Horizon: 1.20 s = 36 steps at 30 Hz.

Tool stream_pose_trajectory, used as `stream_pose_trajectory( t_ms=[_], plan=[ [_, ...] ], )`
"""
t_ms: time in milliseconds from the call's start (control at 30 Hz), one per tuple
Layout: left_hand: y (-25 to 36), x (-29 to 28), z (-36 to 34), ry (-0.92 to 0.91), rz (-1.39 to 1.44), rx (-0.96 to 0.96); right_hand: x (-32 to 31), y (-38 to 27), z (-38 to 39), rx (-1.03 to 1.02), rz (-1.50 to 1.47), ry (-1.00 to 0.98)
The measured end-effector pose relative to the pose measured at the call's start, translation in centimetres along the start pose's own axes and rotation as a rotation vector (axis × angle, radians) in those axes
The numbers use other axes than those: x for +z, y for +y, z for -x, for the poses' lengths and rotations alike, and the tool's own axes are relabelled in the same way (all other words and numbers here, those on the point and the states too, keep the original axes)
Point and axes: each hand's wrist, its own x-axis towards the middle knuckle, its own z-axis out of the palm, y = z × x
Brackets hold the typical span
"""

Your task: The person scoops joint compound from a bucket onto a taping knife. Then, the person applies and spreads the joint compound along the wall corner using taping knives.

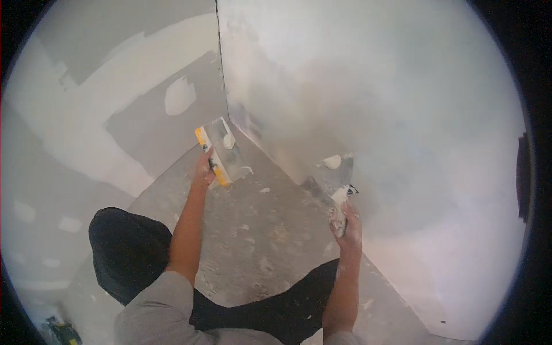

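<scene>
My left hand (pixel 204 168) grips a wide taping knife (pixel 234 155) by its yellow-and-white back edge. A white dab of joint compound (pixel 229 141) sits on its metal blade. My right hand (pixel 349 227) is closed round the compound-caked handle of a smaller putty knife (pixel 339 175), whose blade points up and away from me. Another pale dab of compound (pixel 332 161) lies on that blade. Both tools are held apart, low in front of the wall corner. Whether the putty knife touches the right wall cannot be made out.
The left wall (pixel 135 123) is grey board with white compound patches and bands. A pale, smeared wall (pixel 425 149) rises on the right. White bits dot the grey floor (pixel 259 230) between my dark-clothed legs. A dark object with yellow (pixel 64 332) lies at lower left.
</scene>
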Motion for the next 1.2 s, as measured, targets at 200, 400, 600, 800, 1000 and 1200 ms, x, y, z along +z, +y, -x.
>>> stream_pose_trajectory(
  t_ms=[200,400,600,800,1000,1200],
  plan=[
    [-5.9,-5.2,-8.8,0.248,0.149,-0.032,0.7,-0.1,2.0,0.032,0.060,0.351],
    [-6.5,-10.8,-17.2,0.335,0.083,0.042,-3.1,0.7,2.7,0.199,0.195,0.069],
    [-6.6,-12.1,-21.9,0.426,-0.116,0.207,-1.9,-0.2,2.0,0.248,0.311,0.056],
    [-9.5,-9.1,-22.7,0.455,-0.257,0.276,-2.8,0.7,2.8,0.165,0.298,0.138],
    [-6.8,-6.0,-25.8,0.430,-0.598,0.296,-3.0,1.5,2.7,0.180,0.283,0.132],
    [-4.3,0.8,-25.0,0.547,-0.644,0.313,-3.9,1.8,3.3,0.174,0.232,0.138]
  ],
)
